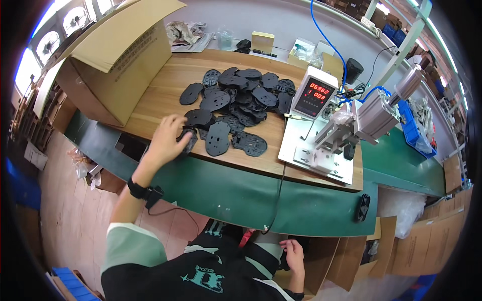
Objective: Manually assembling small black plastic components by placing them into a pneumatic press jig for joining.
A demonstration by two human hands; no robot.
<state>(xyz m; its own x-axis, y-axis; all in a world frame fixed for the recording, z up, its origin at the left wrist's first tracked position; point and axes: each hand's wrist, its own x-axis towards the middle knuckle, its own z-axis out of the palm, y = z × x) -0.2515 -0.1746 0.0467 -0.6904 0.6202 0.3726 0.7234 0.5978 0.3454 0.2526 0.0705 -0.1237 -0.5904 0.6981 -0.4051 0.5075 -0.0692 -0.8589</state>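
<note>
My left hand [166, 139] is over the near left edge of a pile of black plastic shells [216, 99], shaped like computer mouse bases. Its fingers are apart, and the thumb overlaps a tilted black shell [189, 142] at the pile's edge; whether they touch is unclear. Low by my right thigh, my right hand [294, 257] has loosely bent fingers and nothing visible in it. A single black piece [362, 207] lies on the green bench at the right. To the right of the pile stands a small press [329, 145] with a metal cylinder.
A large open carton [115, 70] stands left on the wooden board [251, 163]. A counter box with a red display [314, 94] sits by the press. Blue air hoses and a black cable [279, 195] run nearby. Farther right is a blue bin [416, 128]; cartons [427, 241] stand below.
</note>
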